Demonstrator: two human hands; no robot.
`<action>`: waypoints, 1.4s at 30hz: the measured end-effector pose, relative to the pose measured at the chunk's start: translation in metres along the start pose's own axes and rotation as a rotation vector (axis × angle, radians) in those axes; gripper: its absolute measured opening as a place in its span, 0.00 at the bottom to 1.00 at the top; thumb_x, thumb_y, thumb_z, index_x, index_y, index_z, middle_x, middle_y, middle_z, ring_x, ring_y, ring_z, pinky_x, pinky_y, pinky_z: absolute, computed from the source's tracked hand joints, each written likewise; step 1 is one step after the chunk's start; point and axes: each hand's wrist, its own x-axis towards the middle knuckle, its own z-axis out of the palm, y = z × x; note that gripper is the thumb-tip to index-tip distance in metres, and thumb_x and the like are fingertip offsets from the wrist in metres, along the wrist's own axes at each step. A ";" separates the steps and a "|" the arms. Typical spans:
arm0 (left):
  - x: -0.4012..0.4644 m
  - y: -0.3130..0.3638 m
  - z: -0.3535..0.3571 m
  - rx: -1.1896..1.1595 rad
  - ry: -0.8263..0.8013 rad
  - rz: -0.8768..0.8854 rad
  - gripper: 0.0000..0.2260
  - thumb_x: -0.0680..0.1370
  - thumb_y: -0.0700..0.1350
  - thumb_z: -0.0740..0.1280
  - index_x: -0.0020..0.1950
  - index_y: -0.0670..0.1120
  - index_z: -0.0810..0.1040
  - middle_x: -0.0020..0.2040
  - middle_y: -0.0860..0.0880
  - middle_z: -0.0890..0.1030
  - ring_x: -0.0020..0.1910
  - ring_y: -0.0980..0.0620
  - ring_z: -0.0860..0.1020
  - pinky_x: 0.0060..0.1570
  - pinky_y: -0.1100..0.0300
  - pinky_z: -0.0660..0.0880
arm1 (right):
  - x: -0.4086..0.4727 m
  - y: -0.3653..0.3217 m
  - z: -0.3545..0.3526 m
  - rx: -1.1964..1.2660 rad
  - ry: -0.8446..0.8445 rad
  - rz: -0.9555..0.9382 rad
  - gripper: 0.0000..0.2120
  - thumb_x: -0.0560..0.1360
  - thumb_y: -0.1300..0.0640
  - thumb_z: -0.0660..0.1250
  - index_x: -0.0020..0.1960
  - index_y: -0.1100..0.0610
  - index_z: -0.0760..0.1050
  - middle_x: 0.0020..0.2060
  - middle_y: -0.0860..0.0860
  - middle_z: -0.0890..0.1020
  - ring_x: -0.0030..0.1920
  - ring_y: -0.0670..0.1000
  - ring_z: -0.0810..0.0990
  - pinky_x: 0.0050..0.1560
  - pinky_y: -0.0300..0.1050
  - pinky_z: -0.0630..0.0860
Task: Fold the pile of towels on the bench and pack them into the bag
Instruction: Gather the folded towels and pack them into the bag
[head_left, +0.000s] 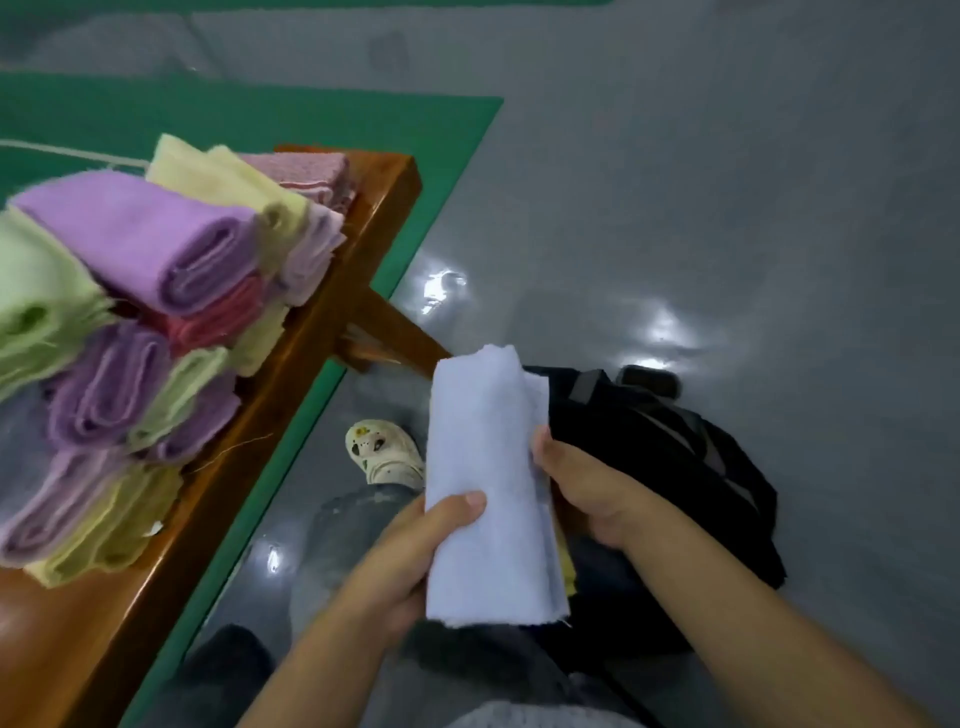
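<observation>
- Folded pale blue towel (488, 483) held above the black bag (670, 467), off the bench (291, 332).
- Left hand (415, 551) grasps its lower left edge; right hand (587, 493) pinches the right edge.
- Risk: loose layers on the right could splay open if the pinch slackens.
- Bag mouth unclear; towel may snag or miss.
- Towel pile (130, 312) sits near the bench edge and could slide.

The folded pale blue towel (488, 483) is soft, fluffy cloth. The brown wooden bench (332, 291) looks varnished and glossy. The black fabric bag (670, 467) is matt, and the grey floor (675, 208) shines smoothly.
</observation>
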 end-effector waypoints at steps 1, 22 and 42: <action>0.017 -0.004 0.003 0.020 -0.032 -0.030 0.28 0.67 0.46 0.75 0.66 0.39 0.74 0.61 0.38 0.80 0.60 0.39 0.78 0.59 0.43 0.76 | 0.005 0.007 -0.012 -0.024 0.011 -0.003 0.51 0.42 0.27 0.76 0.59 0.52 0.75 0.53 0.50 0.83 0.55 0.51 0.82 0.56 0.48 0.78; 0.282 -0.066 -0.088 0.636 0.341 -0.234 0.11 0.77 0.53 0.68 0.47 0.45 0.77 0.50 0.45 0.82 0.42 0.51 0.79 0.41 0.59 0.74 | 0.108 0.160 -0.149 -0.002 0.409 0.258 0.26 0.64 0.54 0.73 0.62 0.53 0.74 0.54 0.54 0.83 0.54 0.52 0.82 0.56 0.52 0.79; 0.281 -0.066 -0.132 0.777 0.607 -0.200 0.18 0.75 0.37 0.69 0.63 0.41 0.68 0.53 0.42 0.76 0.47 0.44 0.75 0.45 0.55 0.73 | 0.255 0.209 -0.148 0.338 0.465 0.325 0.11 0.70 0.62 0.70 0.52 0.60 0.78 0.49 0.57 0.83 0.52 0.57 0.81 0.58 0.55 0.76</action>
